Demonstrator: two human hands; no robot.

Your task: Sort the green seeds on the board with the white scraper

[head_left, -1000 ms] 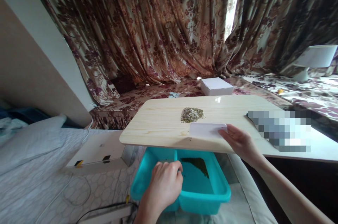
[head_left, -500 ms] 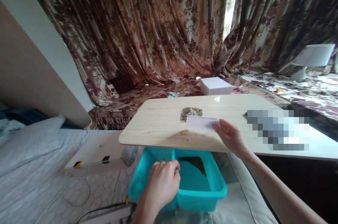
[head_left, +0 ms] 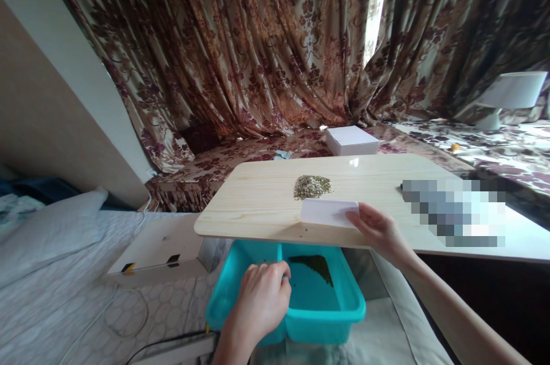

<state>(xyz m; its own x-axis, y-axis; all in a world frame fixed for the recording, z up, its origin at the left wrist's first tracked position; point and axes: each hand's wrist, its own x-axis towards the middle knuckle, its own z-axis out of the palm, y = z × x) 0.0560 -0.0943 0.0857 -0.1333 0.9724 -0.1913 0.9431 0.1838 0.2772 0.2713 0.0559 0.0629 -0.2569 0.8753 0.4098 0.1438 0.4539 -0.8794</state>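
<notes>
A: What is the right hand doing?

B: From where I stand, the right hand (head_left: 380, 230) has thumb and fingers pinched on one end of a small white card (head_left: 327, 212). The card is tilted above a pale wood-grain tabletop (head_left: 240, 199), its other end pointing left. I can't tell whether its lower edge touches the wood.

A: What lies beyond the card?

B: Just past it, a low pile of mixed green and white grains (head_left: 312, 185) sits near the middle of the tabletop. A couple of dark loose grains (head_left: 301, 234) lie closer to the near edge.

A: And the left hand?

B: The left hand (head_left: 264, 296) is lower, back upward, fingers curled together at the divider (head_left: 279, 251) of a turquoise two-compartment bin (head_left: 322, 314). Whether it is clamped on that divider, I can't tell; the hand hides most of it.

A: Is there anything in the bin?

B: In the right compartment, dark green grains (head_left: 315, 265) are heaped toward the far side. The left compartment is partly hidden by the hand. The bin is just below the table's near edge.

A: And around them?

B: A pixelated patch (head_left: 451, 213) covers something on the tabletop's right. Behind the table I see a white box (head_left: 352, 140) and heavy floral curtains (head_left: 258, 38).
</notes>
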